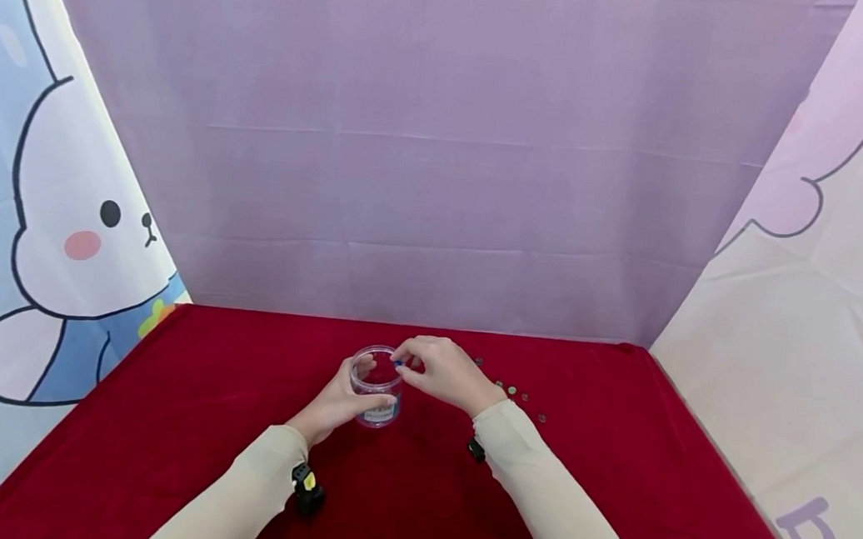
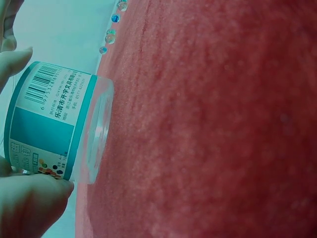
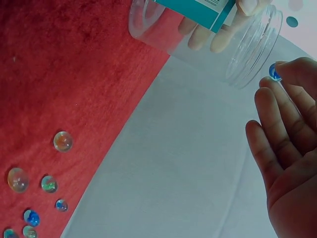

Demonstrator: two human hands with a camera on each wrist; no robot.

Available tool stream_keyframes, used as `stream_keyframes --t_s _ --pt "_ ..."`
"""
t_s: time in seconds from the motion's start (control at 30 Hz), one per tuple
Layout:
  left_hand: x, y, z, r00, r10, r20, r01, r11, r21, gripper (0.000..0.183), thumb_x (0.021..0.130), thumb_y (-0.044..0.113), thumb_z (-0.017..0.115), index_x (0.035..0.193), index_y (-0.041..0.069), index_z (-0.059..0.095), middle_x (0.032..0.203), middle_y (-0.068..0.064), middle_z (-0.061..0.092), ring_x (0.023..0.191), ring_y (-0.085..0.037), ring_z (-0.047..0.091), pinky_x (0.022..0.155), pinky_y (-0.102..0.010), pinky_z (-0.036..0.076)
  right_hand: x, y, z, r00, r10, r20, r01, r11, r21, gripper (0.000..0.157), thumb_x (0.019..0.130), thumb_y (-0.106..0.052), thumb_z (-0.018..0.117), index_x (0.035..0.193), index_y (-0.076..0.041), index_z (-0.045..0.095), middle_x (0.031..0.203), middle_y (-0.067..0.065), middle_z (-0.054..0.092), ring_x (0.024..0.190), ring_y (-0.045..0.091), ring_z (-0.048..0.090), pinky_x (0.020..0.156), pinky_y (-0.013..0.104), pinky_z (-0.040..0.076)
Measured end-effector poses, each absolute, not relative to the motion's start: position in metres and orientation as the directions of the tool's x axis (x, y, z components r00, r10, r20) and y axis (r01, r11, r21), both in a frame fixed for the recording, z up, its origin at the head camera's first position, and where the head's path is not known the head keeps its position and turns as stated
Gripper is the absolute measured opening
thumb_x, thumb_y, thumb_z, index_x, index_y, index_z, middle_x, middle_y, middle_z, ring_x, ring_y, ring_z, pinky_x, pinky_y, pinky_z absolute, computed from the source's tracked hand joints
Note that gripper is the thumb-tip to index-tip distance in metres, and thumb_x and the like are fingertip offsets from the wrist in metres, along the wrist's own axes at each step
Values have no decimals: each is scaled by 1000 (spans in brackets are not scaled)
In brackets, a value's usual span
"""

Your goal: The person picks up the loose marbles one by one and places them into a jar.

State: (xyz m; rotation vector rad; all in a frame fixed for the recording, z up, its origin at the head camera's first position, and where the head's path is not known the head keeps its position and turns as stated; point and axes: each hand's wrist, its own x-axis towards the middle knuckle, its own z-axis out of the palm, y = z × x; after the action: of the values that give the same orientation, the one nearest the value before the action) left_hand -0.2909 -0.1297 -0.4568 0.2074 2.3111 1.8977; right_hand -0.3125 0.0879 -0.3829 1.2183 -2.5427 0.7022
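Observation:
A clear plastic jar (image 1: 373, 422) with a teal-and-white label (image 2: 42, 131) stands upright, its mouth uncovered. My left hand (image 1: 343, 399) grips it from the left side, thumb across the front and fingers around the back. Between thumb and fingertip, my right hand (image 1: 445, 372) pinches a blue glass marble (image 3: 275, 72) right by the jar's rim. The other fingers of that hand show loosely extended in the right wrist view. Through the jar wall the left fingers (image 3: 198, 37) are visible.
Several glass marbles, among them an orange-tinted one (image 3: 63, 142) and a blue one (image 3: 31, 217), lie scattered on the red cloth (image 1: 188, 419), to the right of the jar. Behind the table hangs a purple curtain (image 1: 410, 151), with printed cloth panels at both sides.

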Motion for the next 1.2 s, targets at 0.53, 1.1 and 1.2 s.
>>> stream_keyframes --t_s 0.53,1.1,1.2 --pt "-292 -130 -458 -980 197 -27 12 196 981 94 83 29 85 151 11 23 156 -15 33 141 -35 31 109 -54 37 -317 83 -386 -644 -658 390 -765 554 -329 22 93 -20 75 113 -14 71 103 -2 70 89 16 67 76 18 53" --pt "-291 -130 -457 -980 197 -26 11 186 983 91 83 26 84 150 13 24 156 -15 32 142 -36 30 109 -55 37 -314 94 -386 -654 -657 374 -756 584 -296 21 92 -22 76 112 -15 72 105 -4 70 90 11 66 78 20 54" --pt "-291 -130 -456 -979 201 -22 15 185 983 93 83 27 85 151 12 23 156 -16 32 142 -37 30 109 -57 37 -313 98 -385 -659 -655 369 -752 594 -286 22 92 -23 75 112 -15 72 105 -5 70 90 9 65 78 18 53"
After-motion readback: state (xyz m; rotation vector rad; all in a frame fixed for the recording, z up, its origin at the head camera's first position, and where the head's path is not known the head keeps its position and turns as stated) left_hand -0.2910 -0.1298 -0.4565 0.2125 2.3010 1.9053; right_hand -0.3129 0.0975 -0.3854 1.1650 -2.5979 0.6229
